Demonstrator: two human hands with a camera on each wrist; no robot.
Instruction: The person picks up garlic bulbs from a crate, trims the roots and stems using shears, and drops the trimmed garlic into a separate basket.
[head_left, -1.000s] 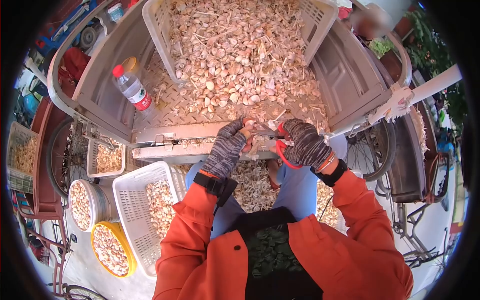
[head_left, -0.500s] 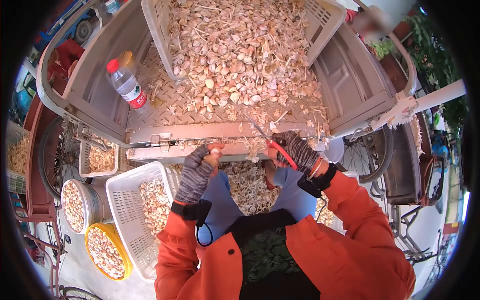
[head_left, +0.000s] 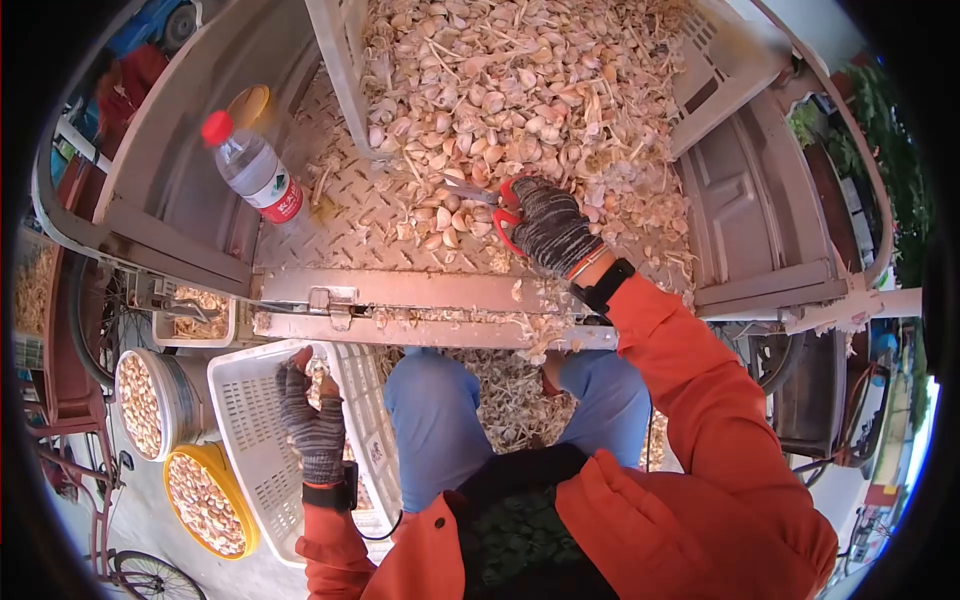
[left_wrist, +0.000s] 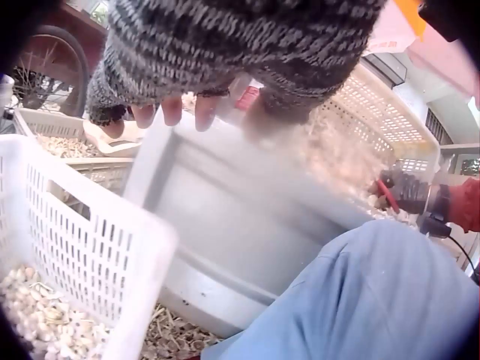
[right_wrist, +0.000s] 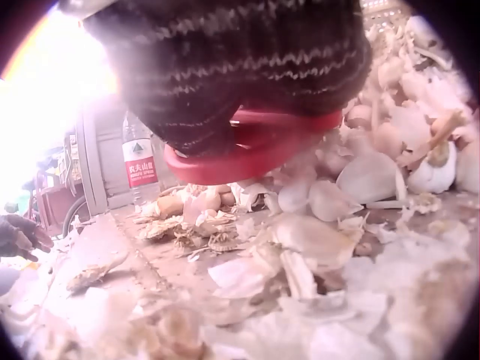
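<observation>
My right hand (head_left: 552, 225), in a grey knit fingerless glove, grips scissors with red handles (right_wrist: 251, 150). Their blades (head_left: 468, 190) reach left over the garlic cloves (head_left: 520, 120) heaped on the metal cart bed. In the right wrist view the handles sit low among cloves and papery skins. My left hand (head_left: 315, 420) is over the white slotted basket (head_left: 245, 405) beside my leg. The left wrist view shows its bare fingertips (left_wrist: 172, 112) hanging apart from the thumb, with nothing seen between them. Below them, cloves (left_wrist: 49, 315) lie in the white basket.
A red-capped water bottle (head_left: 250, 170) stands at the bed's left side. To the left of the basket are a yellow-rimmed bucket (head_left: 250, 530) and a white bucket (head_left: 185, 400) of cloves. The cart's metal edge (head_left: 430, 292) runs across above my knees.
The left hand carried a garlic bulb or clove away from the scissors, moved left and down to the basket, and let it go. The right hand moved forward with the scissors onto the heap.
</observation>
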